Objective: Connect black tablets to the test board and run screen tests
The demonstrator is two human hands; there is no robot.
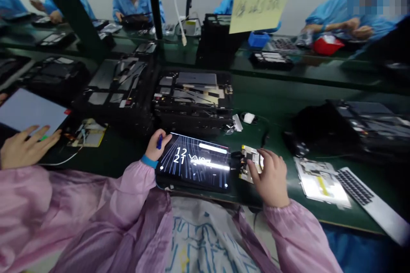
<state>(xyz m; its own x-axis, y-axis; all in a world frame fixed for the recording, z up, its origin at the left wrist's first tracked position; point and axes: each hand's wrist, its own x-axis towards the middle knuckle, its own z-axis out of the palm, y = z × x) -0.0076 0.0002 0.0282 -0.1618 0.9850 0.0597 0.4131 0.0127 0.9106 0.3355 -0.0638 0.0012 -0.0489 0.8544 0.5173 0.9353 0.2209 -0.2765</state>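
Gripping a blue pen in left hand, right hand fingers hiding circuit board, grasp unclear.

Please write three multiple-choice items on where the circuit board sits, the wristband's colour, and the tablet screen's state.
1. The circuit board lies where, relative to the tablet?
A. At its right end
B. On top of it
C. At its left end

2. The wristband on the left hand is
A. red
B. blue
C. yellow

3. The tablet's screen is
A. dark
B. lit
C. shattered

Answers: 1 A, the board sits under the right hand by the tablet's right end. 2 B, a blue band shows at the sleeve cuff. 3 B, numbers glow on it.
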